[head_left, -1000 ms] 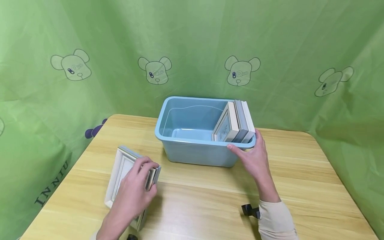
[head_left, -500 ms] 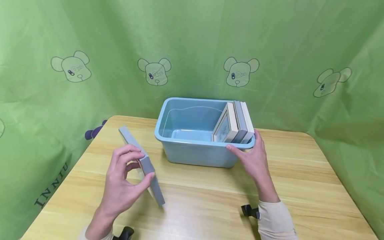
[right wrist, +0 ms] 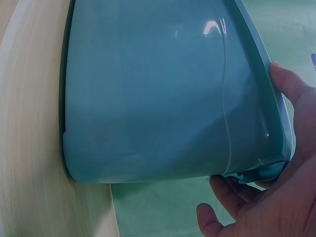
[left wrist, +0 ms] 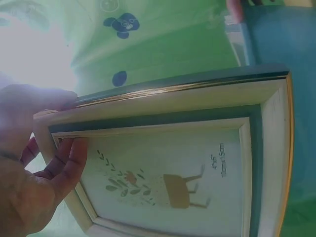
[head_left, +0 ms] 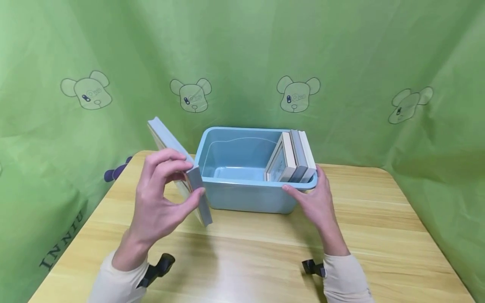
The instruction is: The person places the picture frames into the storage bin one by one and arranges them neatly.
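Observation:
In the head view my left hand (head_left: 157, 204) pinches a picture frame (head_left: 169, 136) by one edge, thumb on one side and fingers on the other. The frame hangs tilted in the air, left of the blue plastic bin (head_left: 246, 198). Its cream border, gold trim and printed insert (left wrist: 182, 182) face the left wrist camera. My right hand (head_left: 316, 202) grips the bin's rim at the near right corner; in the right wrist view its fingers curl beneath the rim (right wrist: 286, 128). A cream frame (head_left: 289, 155), a grey-blue one (head_left: 299, 153) and a white one (head_left: 308, 151) lean together inside, at the right end.
The bin stands on a wood-grain table (head_left: 257, 256) near its back edge. A green curtain (head_left: 242, 50) printed with bear heads hangs behind and at the sides. Black camera mounts (head_left: 161, 266) stick out from both wrists.
My left hand has lifted the picture frame off the table and turned it edge-on, raising it toward the bin's left side. The right hand keeps its grip on the rim.

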`<state>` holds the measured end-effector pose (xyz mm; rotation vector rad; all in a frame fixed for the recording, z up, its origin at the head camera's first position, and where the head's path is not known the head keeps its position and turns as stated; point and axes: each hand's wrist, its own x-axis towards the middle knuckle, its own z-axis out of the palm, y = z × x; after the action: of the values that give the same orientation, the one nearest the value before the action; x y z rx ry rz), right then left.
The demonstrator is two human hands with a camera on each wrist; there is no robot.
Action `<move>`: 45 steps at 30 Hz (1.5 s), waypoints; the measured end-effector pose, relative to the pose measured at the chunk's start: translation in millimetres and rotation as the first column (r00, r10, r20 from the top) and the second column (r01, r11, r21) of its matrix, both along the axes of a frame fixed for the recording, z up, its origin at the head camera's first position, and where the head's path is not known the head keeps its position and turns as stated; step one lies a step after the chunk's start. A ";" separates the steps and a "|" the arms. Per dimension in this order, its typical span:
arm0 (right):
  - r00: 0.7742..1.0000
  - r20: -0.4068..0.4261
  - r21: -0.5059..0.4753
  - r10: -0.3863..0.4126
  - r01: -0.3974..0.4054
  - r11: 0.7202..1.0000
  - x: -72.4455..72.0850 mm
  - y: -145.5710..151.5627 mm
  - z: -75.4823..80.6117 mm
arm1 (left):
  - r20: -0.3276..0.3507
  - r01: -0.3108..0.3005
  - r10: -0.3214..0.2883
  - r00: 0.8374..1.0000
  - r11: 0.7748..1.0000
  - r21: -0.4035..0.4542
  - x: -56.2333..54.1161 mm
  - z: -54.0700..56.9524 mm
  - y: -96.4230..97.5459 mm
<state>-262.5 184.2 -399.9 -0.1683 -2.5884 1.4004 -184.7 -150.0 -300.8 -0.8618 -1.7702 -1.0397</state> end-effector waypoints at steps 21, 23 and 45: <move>1.000 0.021 0.009 -0.014 0.014 1.000 1.1 -1.8 -3.3 | -0.055 0.095 -0.099 0.994 0.993 -0.072 -49.0 37.5 25.9; 1.000 0.021 0.011 -0.015 0.015 1.000 0.9 -2.1 -3.2 | -0.054 0.122 -0.126 0.991 0.989 -0.078 -56.7 39.2 28.8; 1.000 0.017 0.009 -0.017 0.017 1.000 0.0 -1.0 -1.8 | -0.022 0.196 -0.204 0.979 0.961 -0.197 -125.5 17.0 69.0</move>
<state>-262.5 183.2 -401.8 -0.2007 -2.6002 1.3875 -310.2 -81.0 -283.8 -1.1964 -1.7964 -0.9788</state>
